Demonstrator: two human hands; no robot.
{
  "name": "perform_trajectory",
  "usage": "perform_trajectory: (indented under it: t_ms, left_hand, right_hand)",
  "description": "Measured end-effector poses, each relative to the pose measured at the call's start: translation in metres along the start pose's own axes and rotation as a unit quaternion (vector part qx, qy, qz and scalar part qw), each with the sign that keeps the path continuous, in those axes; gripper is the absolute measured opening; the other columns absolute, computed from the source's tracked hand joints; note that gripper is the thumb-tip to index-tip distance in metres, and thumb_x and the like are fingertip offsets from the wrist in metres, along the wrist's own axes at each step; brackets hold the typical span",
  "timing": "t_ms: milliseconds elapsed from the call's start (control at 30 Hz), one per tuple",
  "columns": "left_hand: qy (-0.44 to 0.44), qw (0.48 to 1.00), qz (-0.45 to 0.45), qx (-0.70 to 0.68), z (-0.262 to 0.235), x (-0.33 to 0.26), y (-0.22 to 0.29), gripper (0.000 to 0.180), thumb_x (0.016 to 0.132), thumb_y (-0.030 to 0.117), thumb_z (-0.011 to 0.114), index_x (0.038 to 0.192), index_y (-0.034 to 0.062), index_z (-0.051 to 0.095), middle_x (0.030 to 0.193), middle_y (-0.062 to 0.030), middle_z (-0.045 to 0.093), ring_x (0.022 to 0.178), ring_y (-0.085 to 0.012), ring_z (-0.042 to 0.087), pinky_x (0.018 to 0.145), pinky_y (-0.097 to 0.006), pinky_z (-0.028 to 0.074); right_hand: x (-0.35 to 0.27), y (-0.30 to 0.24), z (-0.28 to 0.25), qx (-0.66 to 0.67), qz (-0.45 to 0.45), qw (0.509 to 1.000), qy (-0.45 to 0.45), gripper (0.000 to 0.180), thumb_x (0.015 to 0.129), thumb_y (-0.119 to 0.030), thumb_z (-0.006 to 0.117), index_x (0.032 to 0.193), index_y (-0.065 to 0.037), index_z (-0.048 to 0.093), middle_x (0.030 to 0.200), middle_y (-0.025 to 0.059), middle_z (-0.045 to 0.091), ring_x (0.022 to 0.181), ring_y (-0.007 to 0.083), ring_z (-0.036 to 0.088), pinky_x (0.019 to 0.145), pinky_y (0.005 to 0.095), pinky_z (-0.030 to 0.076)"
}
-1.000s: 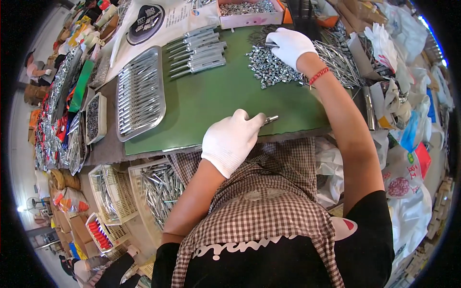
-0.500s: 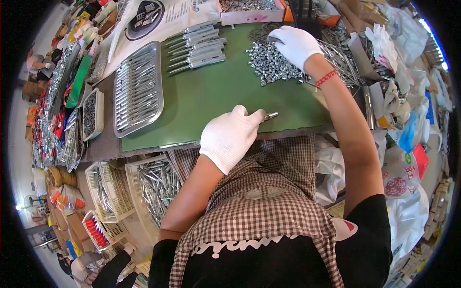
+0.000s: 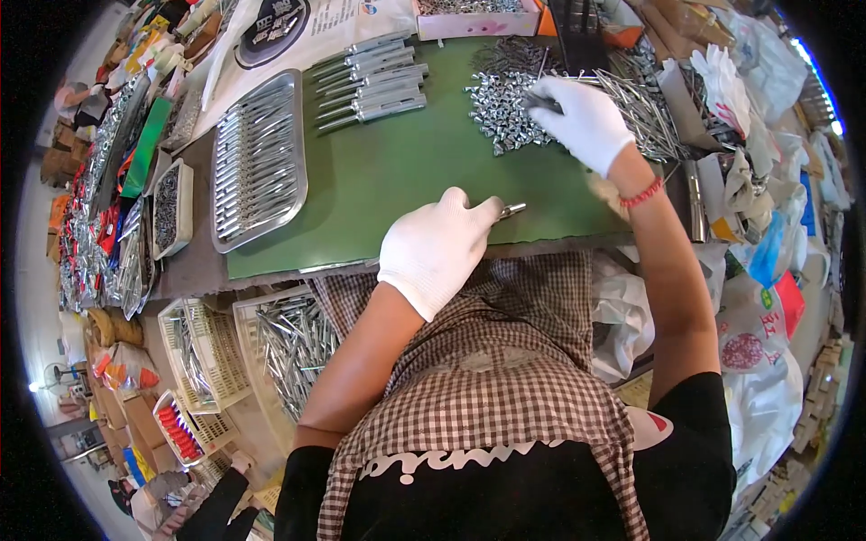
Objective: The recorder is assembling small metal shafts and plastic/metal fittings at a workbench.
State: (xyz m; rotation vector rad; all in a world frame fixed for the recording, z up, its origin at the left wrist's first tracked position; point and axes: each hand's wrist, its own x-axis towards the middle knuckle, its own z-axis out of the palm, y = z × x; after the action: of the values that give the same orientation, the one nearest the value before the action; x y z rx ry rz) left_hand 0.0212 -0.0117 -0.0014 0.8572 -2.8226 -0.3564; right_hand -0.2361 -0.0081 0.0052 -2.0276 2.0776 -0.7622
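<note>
Both hands wear white gloves. My left hand [image 3: 439,248] is closed around a small metal part [image 3: 511,211] whose tip sticks out past the fingers, near the front edge of the green mat [image 3: 406,171]. My right hand [image 3: 582,119] reaches into a heap of small shiny metal pieces [image 3: 501,108] at the far side of the mat, fingers pinched among them. What it grips cannot be made out. A row of finished grey metal tools [image 3: 370,77] lies at the mat's far left.
A steel tray [image 3: 260,158] full of metal rods sits left of the mat. A pile of long thin rods [image 3: 645,113] lies right of the heap. Plastic baskets of rods [image 3: 293,347] stand below the table edge. Bags and clutter [image 3: 758,225] crowd the right side.
My right hand has stayed in the heap of metal pieces, shifting slightly. My left hand keeps holding the small part in the same spot.
</note>
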Motion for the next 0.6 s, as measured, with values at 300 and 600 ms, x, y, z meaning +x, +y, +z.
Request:
perform_trajectory:
  t_ms: [300,600]
  left_hand:
    - [0.056,0.996,0.066,-0.01,0.016,0.031,-0.004,0.021,0.088,0.017,0.057,0.107,0.0178,0.064,0.12,-0.009,0.059,0.076,-0.0269,0.067,0.064,-0.037,0.055]
    - [0.024,0.993,0.107,-0.039,0.014,0.046,-0.007,0.021,0.087,0.016,0.057,0.107,0.0131,0.064,0.12,-0.0024,0.062,0.08,-0.025,0.067,0.069,-0.038,0.054]
  right_hand:
    - [-0.05,-0.023,0.018,0.264,0.197,0.941,-0.078,0.029,0.087,-0.019,0.068,0.111,-0.002,0.065,0.084,0.0069,0.067,0.074,0.0129,0.062,0.069,0.0285,0.051]
    - [-0.052,-0.024,0.024,0.239,0.119,0.964,0.004,0.026,0.085,-0.016,0.067,0.109,-0.006,0.064,0.096,0.0131,0.071,0.089,0.0237,0.07,0.079,0.033,0.053]
